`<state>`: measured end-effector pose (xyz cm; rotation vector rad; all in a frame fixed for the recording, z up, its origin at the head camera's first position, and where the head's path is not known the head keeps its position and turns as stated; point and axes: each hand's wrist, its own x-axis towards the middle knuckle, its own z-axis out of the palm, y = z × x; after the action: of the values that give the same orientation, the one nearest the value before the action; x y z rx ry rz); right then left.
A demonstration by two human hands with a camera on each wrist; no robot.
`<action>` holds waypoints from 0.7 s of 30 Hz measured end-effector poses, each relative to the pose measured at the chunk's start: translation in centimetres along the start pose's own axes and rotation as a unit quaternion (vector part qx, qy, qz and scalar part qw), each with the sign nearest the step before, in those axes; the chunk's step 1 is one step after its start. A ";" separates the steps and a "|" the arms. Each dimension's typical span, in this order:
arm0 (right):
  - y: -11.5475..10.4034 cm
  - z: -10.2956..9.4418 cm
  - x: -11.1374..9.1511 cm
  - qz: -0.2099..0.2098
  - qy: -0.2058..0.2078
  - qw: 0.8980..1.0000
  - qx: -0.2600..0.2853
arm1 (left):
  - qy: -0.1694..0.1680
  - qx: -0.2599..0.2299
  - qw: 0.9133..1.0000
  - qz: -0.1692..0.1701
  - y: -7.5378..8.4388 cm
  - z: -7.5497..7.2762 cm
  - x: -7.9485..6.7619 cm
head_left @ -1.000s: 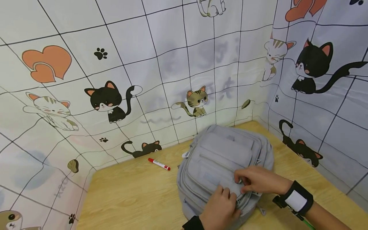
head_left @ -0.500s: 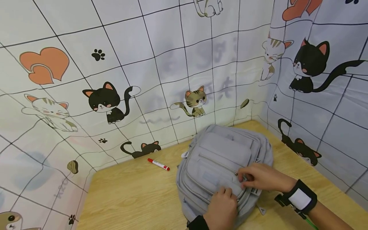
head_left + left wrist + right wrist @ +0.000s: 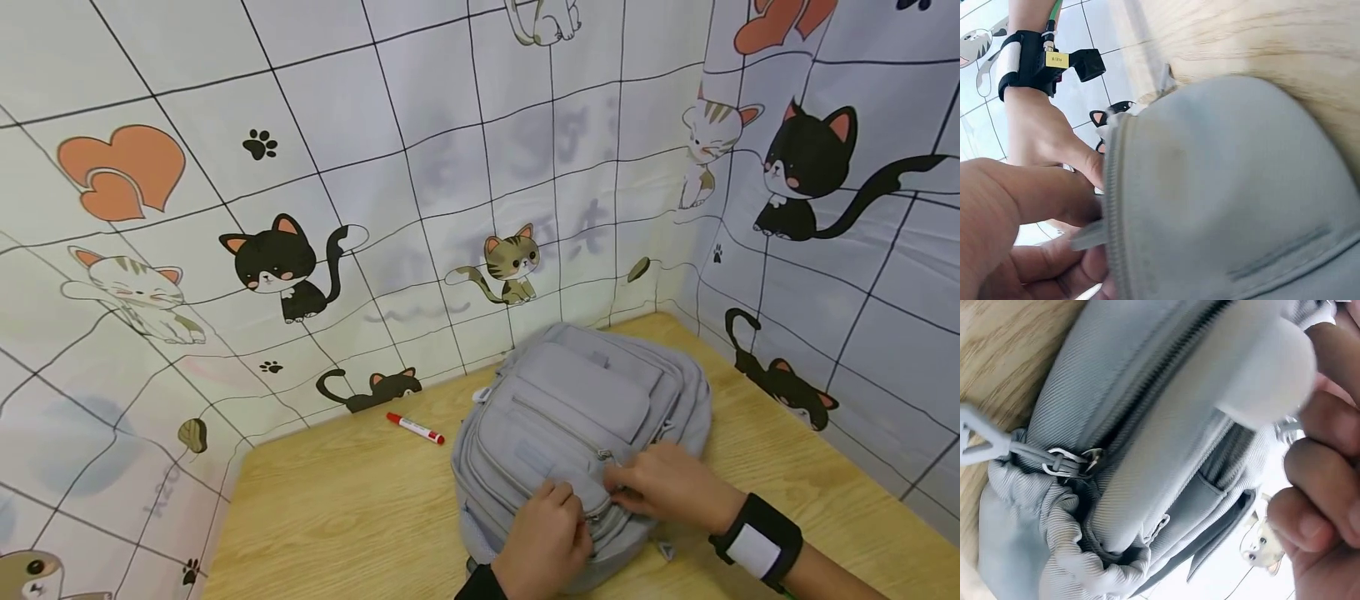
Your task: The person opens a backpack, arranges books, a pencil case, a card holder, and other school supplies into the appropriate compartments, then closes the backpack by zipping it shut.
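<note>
A grey backpack (image 3: 555, 433) lies with its zipped front pockets facing up. My left hand (image 3: 543, 533) is at the lower edge of the front pocket, its fingers curled. In the left wrist view, a grey pull tab (image 3: 1089, 236) shows between the fingers beside the zipper (image 3: 1117, 206). My right hand (image 3: 663, 483) pinches the backpack at the pocket's right corner, close to the left fingertips. Curled fingers (image 3: 1325, 487) of that hand show in the right wrist view, beside a blurred, rounded pale grey part (image 3: 1272, 381); what they pinch is partly hidden.
A red-and-white marker (image 3: 415, 428) lies on the wooden table (image 3: 337, 500), left of the backpack. A triangular grey pull tab (image 3: 665, 550) hangs off the near right side. Cat-printed cloth walls (image 3: 435, 167) stand behind and to both sides.
The right hand has moved slightly left and down along the pocket edge. The left hand has shifted a little left, and the backpack's near end has moved left with them.
</note>
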<state>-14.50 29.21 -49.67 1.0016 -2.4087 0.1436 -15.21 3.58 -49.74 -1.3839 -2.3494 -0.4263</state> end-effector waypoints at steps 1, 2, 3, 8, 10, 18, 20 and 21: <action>-0.1 0.2 0.0 -0.011 0.005 1.000 -0.012 | 0.006 0.000 1.000 0.001 0.0 0.1 -0.1; -0.2 0.3 0.0 -0.018 0.011 1.000 -0.023 | 0.012 -0.001 1.000 0.001 -0.1 0.2 -0.1; -0.3 0.4 0.1 -0.024 0.016 0.999 -0.032 | 0.018 -0.001 1.000 0.002 -0.1 0.3 -0.2; -0.9 0.4 0.3 -0.033 0.006 0.999 -0.035 | 0.041 0.000 0.999 0.002 -0.1 0.4 -0.4; -1.2 0.4 0.4 -0.033 -0.005 0.999 -0.019 | 0.046 -0.001 0.999 0.002 -0.2 0.4 -0.4; -1.0 0.3 0.9 -0.029 -0.001 0.997 0.069 | 0.037 -0.021 0.999 0.010 -1.3 0.1 -0.8; -0.9 0.1 1.0 -0.026 -0.004 0.996 0.083 | 0.023 -0.024 0.999 0.010 -1.7 -0.2 -1.0; -0.9 0.1 1.1 -0.025 -0.007 0.996 0.089 | 0.018 -0.023 1.000 0.011 -1.8 -0.3 -1.1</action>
<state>-14.57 27.86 -49.24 1.1448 -2.4131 0.3403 -16.29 1.77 -50.07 -1.4104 -2.3074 -0.4979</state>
